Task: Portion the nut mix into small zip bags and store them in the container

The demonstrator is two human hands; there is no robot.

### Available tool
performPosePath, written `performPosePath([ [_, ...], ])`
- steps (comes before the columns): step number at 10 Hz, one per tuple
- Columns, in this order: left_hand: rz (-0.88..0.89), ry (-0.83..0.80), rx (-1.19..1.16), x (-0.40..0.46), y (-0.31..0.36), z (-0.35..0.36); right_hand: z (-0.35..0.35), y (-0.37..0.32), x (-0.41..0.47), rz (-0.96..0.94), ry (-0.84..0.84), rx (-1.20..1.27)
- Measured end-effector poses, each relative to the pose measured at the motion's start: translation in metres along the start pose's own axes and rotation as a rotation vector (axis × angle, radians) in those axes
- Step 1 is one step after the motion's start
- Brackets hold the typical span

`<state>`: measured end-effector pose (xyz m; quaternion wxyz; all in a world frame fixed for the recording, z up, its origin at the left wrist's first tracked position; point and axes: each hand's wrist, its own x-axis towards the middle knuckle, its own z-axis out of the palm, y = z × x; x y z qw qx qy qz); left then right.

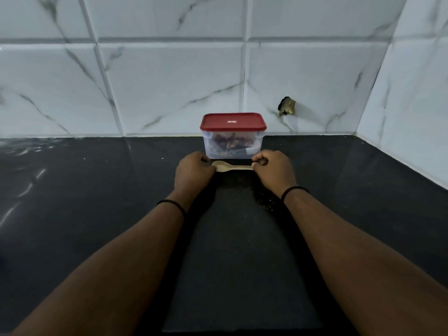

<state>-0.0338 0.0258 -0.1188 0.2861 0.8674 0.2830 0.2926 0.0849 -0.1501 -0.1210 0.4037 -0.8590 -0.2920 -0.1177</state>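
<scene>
A wooden spoon (233, 167) is pinched at both ends by closed left (194, 171) & right (275, 171) hands, w/ the lidded container (233, 135) just behind — portioning looks done.

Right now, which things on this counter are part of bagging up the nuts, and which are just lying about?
Part of the job:
- clear container, red lid on, dark contents inside, too blurred to identify
- wooden spoon, held at both ends by the left hand and right hand

Just there:
- brass fitting on the tiled wall
- black wristbands
</scene>
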Motion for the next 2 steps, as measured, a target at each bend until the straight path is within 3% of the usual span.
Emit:
performPosePath([
  [2, 0.102, 0.064, 0.238, -0.045, 0.011, -0.024, -0.027, -0.018, -0.043, -0.019, 0.108, -0.2],
])
